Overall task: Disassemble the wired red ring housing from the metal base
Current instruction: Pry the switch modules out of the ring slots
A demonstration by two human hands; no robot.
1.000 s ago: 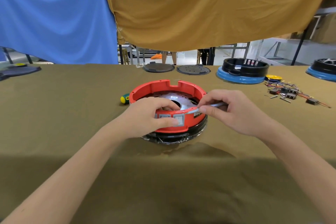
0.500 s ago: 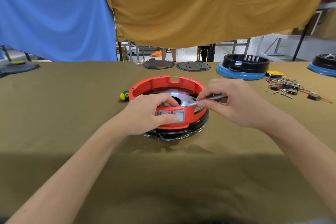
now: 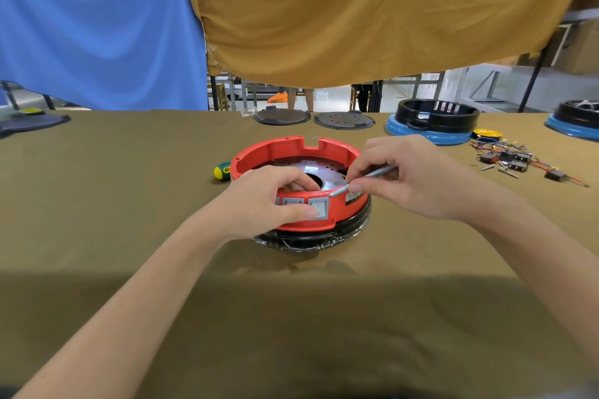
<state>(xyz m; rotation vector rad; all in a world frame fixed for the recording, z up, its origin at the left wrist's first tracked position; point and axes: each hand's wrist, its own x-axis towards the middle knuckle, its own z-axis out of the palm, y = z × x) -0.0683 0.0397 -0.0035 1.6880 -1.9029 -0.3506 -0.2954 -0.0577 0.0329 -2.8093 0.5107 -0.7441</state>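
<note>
The red ring housing (image 3: 285, 149) sits at the table's middle on a dark, shiny metal base (image 3: 311, 241), with a perforated metal plate (image 3: 308, 170) inside it. Two grey switches (image 3: 319, 206) face me on its near wall. My left hand (image 3: 265, 201) grips that near wall, fingers curled inside the ring and thumb on the right switch. My right hand (image 3: 408, 178) pinches a thin metal tool (image 3: 359, 180) whose tip rests at the top edge of the near wall, right of the switches. Any wires under the ring are hidden.
A green and yellow screwdriver handle (image 3: 222, 171) lies left of the ring. Two dark round plates (image 3: 343, 120) lie at the back. Black rings on blue bases (image 3: 431, 126) stand back right, beside a yellow spool (image 3: 486, 134) and loose wired switches and screws (image 3: 518, 162).
The view has shifted slightly. My right hand has brought the tool's tip a little lower and leftward onto the ring's near edge. My left hand keeps its hold.
</note>
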